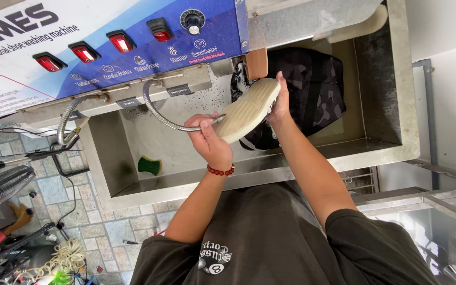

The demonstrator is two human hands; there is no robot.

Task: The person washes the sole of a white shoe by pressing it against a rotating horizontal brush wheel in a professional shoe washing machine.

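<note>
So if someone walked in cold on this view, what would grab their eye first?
Probably the pale-soled shoe held sole-up over the steel wash basin, the right hand at its toe and the left hand aiming a flexible metal hose at its heel. Next, the blue control panel above the basin with its red rocker switches, and the green sponge on the basin floor.

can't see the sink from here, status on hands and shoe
Left hand grips flexible metal hose, nozzle at the sole. Right hand holds shoe sole-up over steel basin. Dark bag behind; green sponge clear.
</note>
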